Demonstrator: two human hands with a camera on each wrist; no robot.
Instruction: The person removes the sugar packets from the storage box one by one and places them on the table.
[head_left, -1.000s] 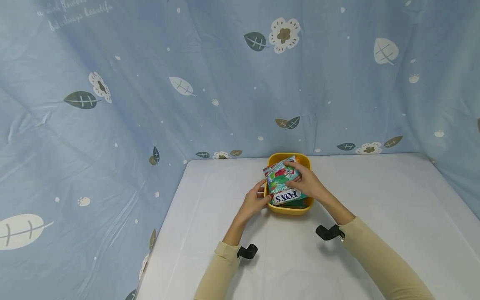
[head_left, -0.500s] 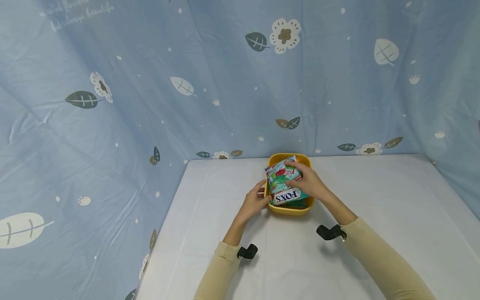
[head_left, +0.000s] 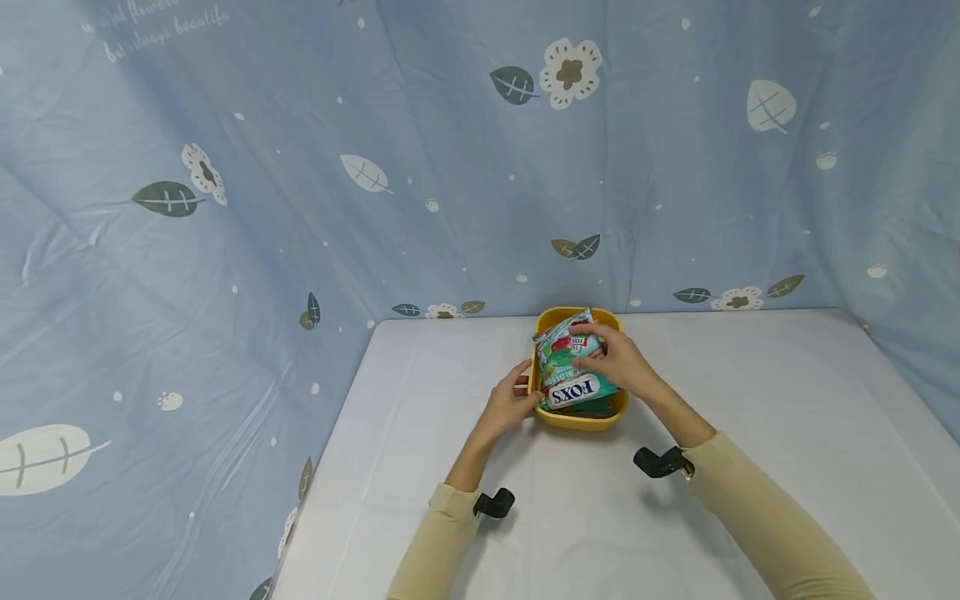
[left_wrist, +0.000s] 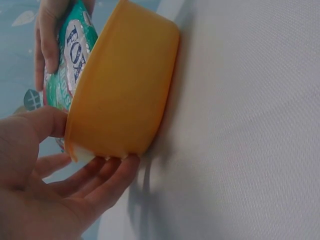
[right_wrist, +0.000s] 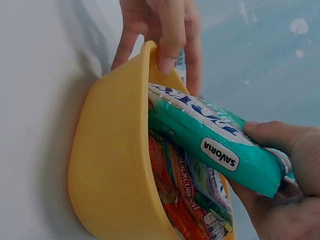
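Left hand (head_left: 510, 402) pinches the yellow bowl (head_left: 576, 418) at its left rim, right hand (head_left: 618, 364) grips the green Fox's candy bag (head_left: 573, 375) atop it; keep the bowl braced, lower flat.

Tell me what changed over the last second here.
Almost nothing. The right hand still grips the green candy packet on top of the yellow bowl, having tilted it only slightly. The left hand still holds the bowl's rim, and the bowl has not moved on the table.
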